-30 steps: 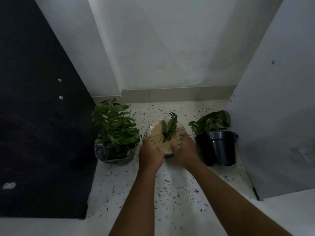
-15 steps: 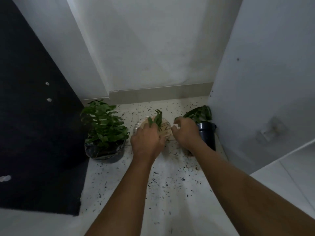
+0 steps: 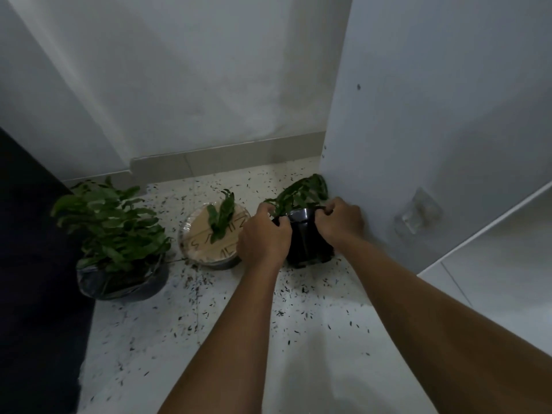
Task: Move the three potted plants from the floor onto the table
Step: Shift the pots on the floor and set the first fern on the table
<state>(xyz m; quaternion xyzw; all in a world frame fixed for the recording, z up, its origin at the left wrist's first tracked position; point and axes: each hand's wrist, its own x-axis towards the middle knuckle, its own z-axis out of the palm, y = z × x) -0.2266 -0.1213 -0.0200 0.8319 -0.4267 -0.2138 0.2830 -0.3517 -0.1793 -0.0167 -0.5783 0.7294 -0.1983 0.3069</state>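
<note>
White, black-flecked floor (image 3: 209,339) fills the near part of the view, and two bare forearms are stretched across it toward three potted plants, all set on the floor. The black pot (image 3: 303,240) on the right is gripped at its rim from both sides: the left hand (image 3: 264,237) is closed over the near-left edge, and the right hand (image 3: 343,221) is clamped on the right edge, fingers curled over the lip. Green leaves (image 3: 301,192) are seen rising behind the hands, close against a white panel (image 3: 418,115). Just beside the left hand, the middle pot (image 3: 213,234) is seen, its top covered by a tan card-like disc with a small sprig standing through it. Farther left, apart from the middle one, the bushy plant (image 3: 110,222) is held in a pot wrapped in dark shiny film. A dark surface (image 3: 30,264) is found along the left edge. Beyond the plants, a pale skirting (image 3: 224,158) and grey-white wall are seen.
</note>
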